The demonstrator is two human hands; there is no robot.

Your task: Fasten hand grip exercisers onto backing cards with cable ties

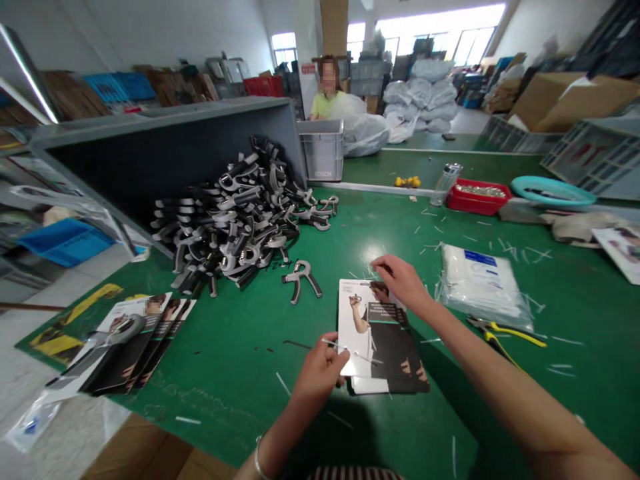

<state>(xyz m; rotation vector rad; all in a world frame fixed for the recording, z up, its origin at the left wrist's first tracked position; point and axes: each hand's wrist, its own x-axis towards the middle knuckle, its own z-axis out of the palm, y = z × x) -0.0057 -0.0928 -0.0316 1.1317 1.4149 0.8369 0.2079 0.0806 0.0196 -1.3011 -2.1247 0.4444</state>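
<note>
Your left hand (319,369) and right hand (403,283) are apart, both touching the printed cards (387,350) between them.

left bare hand (320,370): 1
right bare hand (403,283): 1
shiny paper cards w/ black-and-white pics, in stack by hands (385,333): 1 stack, no. of cards hard to tell
shiny paper cards, spread out on left (135,343): approx 3
black-and-gray plastic hand squeezers, big heap (230,220): 1 heap, too many to count
black-and-gray squeezer, alone by heap (301,280): 1
yellow-handled metal pliers (505,332): 1
clear plastic bag of white stuff (480,283): 1
red plastic tray (477,197): 1
gray plastic crate (320,150): 1
round teal plastic dish (553,190): 1
co-worker in yellow top (325,105): 1
</note>
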